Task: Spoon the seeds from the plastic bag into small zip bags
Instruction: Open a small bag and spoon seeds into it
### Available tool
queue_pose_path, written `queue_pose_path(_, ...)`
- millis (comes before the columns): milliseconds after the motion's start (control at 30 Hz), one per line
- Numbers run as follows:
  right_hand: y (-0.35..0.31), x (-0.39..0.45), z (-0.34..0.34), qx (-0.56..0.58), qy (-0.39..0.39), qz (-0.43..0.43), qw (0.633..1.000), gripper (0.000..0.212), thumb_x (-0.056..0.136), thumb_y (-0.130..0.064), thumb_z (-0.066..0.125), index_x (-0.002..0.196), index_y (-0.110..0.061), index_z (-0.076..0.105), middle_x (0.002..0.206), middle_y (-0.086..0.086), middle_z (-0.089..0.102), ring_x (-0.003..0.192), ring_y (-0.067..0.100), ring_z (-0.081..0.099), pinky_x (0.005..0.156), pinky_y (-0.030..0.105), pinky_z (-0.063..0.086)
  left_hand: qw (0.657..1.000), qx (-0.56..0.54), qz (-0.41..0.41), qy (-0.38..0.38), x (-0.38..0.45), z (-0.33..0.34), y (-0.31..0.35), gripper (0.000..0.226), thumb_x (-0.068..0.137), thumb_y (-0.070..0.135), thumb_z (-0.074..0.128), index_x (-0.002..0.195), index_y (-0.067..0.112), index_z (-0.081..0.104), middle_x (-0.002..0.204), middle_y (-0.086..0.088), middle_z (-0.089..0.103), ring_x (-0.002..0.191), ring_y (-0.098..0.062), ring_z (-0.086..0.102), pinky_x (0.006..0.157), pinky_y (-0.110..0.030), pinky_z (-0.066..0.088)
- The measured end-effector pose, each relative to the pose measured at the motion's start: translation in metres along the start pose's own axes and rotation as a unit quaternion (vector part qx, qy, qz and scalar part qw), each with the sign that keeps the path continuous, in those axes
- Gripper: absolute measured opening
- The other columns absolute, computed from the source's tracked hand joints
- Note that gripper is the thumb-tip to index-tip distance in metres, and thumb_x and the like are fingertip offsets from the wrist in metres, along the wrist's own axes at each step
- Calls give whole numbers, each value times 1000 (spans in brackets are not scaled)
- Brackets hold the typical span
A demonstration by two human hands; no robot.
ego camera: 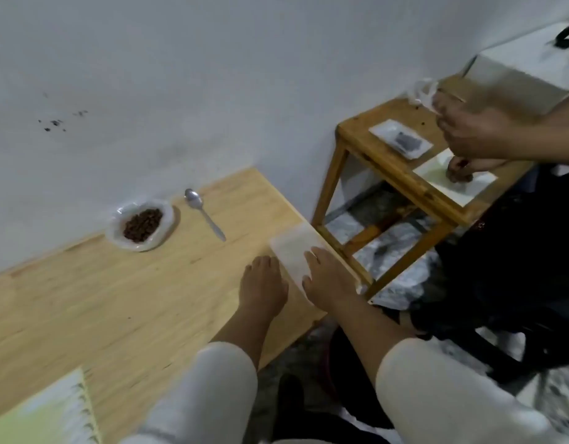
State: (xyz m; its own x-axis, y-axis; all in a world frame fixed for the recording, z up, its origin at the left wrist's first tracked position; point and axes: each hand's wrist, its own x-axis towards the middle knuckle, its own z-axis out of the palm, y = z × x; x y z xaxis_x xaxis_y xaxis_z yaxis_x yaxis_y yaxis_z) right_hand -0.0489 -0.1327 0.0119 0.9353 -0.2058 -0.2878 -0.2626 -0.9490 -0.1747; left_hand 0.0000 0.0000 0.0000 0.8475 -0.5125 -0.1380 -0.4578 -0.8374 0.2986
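The plastic bag (141,224) of brown seeds lies open near the table's (116,299) far edge, the spoon (203,213) just to its right, both well apart from the hands. The left hand (263,283) rests on the table with fingers fairly straight, just beside the small zip bag (292,251), holding nothing. The right hand (326,277) presses relaxed fingers onto that bag at the table's right edge.

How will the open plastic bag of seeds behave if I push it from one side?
The plastic bag looks thin and crumpled, so it would probably fold rather than slide. Its mouth is spread open around the seeds, so some might spill out.
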Motion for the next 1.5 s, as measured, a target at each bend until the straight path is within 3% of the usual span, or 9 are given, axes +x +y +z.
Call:
queue_pose_path(133, 15, 18, 13, 4, -9, -9, 1000, 59, 97, -29, 36, 148, -12, 13, 157, 9, 10, 144, 24, 11, 117, 41, 17, 999, -15, -22, 20, 20, 18, 3, 51, 94, 25, 42, 140, 5, 30, 140, -12, 40, 126, -25, 40, 101, -33, 34)
queue_pose_path(300, 21, 26, 30, 28, -36, -14, 999, 59, 96, -29, 37, 148, -15, 14, 158, 6, 8, 144, 21, 9, 116, 40, 16, 998, -23, -49, -13, 47, 25, 3, 68, 96, 31, 43, 147, 5, 8, 153, -13, 18, 139, -27, 24, 110, -37, 27)
queue_pose_path(600, 30, 27, 36, 38, -23, -34, 998, 57, 96, -33, 37, 148, -16, 19, 157, 4, 11, 144, 21, 9, 115, 38, 16, 997, 7, -49, 54, 62, 22, 7, 47, 92, 24, 52, 134, 9, 39, 131, -12, 46, 116, -28, 44, 90, -36, 38)
queue_pose_path(800, 32, 28, 40, 44, -7, -39, 998, 58, 96, -33, 39, 147, -15, 21, 157, 5, 13, 144, 21, 11, 116, 38, 16, 992, -64, -13, 109, 66, 26, 4, 28, 74, 0, 69, 100, 1, 58, 86, -19, 56, 71, -34, 54, 54, -37, 44)
queue_pose_path(933, 32, 29, 42, 53, 11, -41, 998, 59, 95, -33, 42, 147, -14, 22, 156, 6, 16, 144, 21, 13, 115, 38, 17, 987, -137, -43, 70, 73, 28, 0, 28, 87, 6, 53, 115, 6, 50, 97, -16, 57, 87, -31, 54, 69, -39, 48)
queue_pose_path(1133, 32, 36, 29, 107, 54, -42, 992, 53, 92, -27, 47, 141, -10, 35, 146, 12, 34, 132, 29, 35, 105, 43, 35, 974, -207, -55, 79, 73, 21, -2, 19, 93, 10, 47, 110, 7, 55, 102, -13, 60, 91, -28, 56, 75, -34, 44)
queue_pose_path(1233, 27, 48, 5, 125, 171, -69, 975, 52, 85, -26, 47, 133, -6, 46, 136, 20, 46, 121, 37, 47, 95, 48, 46, 956, -267, -33, 118, 69, 7, -3, 20, 90, 4, 46, 104, 5, 60, 97, -14, 62, 87, -27, 58, 74, -31, 45)
queue_pose_path(1333, 17, 67, -31, 102, 246, -123, 956, 51, 82, -25, 53, 129, -7, 49, 135, 19, 47, 123, 36, 47, 92, 46, 44, 947, -282, 5, 153, 64, -15, -12, 17, 92, 7, 47, 97, 7, 63, 88, -7, 63, 80, -22, 58, 69, -22, 38)
queue_pose_path(1500, -30, 88, -83, 165, 205, -206, 943, 33, 82, -26, 51, 104, -6, 67, 99, 13, 68, 92, 33, 63, 81, 40, 50, 930, -279, -31, 236, 50, -70, -41, 16, 87, 4, 55, 99, 9, 64, 84, 2, 62, 75, -11, 54, 63, -9, 33)
